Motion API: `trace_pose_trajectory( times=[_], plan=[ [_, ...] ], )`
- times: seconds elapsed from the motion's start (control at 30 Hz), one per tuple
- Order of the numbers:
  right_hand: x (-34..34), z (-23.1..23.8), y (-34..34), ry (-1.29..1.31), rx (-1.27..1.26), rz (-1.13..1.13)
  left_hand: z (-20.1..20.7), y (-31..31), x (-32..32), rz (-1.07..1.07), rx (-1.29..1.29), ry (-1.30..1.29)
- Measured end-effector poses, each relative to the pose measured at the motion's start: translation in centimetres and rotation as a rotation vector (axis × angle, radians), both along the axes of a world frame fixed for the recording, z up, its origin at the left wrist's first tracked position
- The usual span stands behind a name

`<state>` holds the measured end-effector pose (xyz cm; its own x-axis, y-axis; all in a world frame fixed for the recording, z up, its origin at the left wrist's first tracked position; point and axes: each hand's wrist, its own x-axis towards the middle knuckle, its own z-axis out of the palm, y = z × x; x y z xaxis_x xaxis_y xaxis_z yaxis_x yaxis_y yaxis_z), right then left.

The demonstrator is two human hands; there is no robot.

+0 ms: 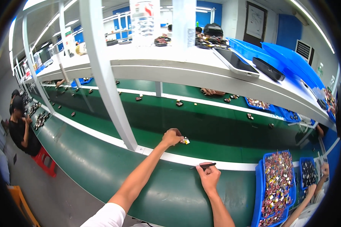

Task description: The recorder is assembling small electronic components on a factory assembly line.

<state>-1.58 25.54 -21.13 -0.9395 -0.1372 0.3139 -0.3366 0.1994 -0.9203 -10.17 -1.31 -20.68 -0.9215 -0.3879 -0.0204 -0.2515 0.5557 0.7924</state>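
My left hand reaches out over the green conveyor belt, its fingers closed on a small yellow and white component that sits at the belt's near side. My right hand rests on the green bench surface nearer to me and grips dark tweezers, which point left along the white rail. A blue tray full of small reddish and gold components stands just right of my right hand.
Small dark parts lie scattered along the belt. A white post rises left of my left hand. A shelf above carries a tablet and blue bins. One person sits at far left on a red stool; another person's hands work at lower right.
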Motion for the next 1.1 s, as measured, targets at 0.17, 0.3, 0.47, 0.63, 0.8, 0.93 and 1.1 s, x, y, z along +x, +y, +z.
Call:
trace_pose_trajectory(
  times=[0.17, 0.3, 0.47, 0.63, 0.8, 0.93, 1.1],
  plan=[
    [-0.2, -0.4, 0.3, -0.077, -0.084, 0.017, 1.3, 1.8, 2.8, -0.029, 0.268, 0.075],
    [-0.7, 1.0, 0.9, -0.236, -0.331, 0.057, 2.5, 5.7, 8.3, -0.107, 0.436, 0.151],
    [-1.5, 5.2, 0.5, -0.214, -0.402, 0.008, 2.0, 9.7, 14.0, -0.167, 0.617, 0.097],
    [1.8, 5.0, 1.5, -0.136, -0.308, 0.045, 0.8, 11.7, 15.0, -0.141, 0.682, 0.143],
    [3.6, 1.9, 2.5, -0.119, -0.230, 0.076, 0.2, 12.1, 15.2, -0.126, 0.725, 0.183],
    [3.9, 1.7, 2.5, -0.095, -0.155, 0.089, -0.1, 12.2, 15.3, -0.129, 0.711, 0.249],
    [3.7, 1.6, 2.7, -0.014, -0.006, 0.063, -0.1, 11.9, 15.3, -0.117, 0.687, 0.280]
  ],
)
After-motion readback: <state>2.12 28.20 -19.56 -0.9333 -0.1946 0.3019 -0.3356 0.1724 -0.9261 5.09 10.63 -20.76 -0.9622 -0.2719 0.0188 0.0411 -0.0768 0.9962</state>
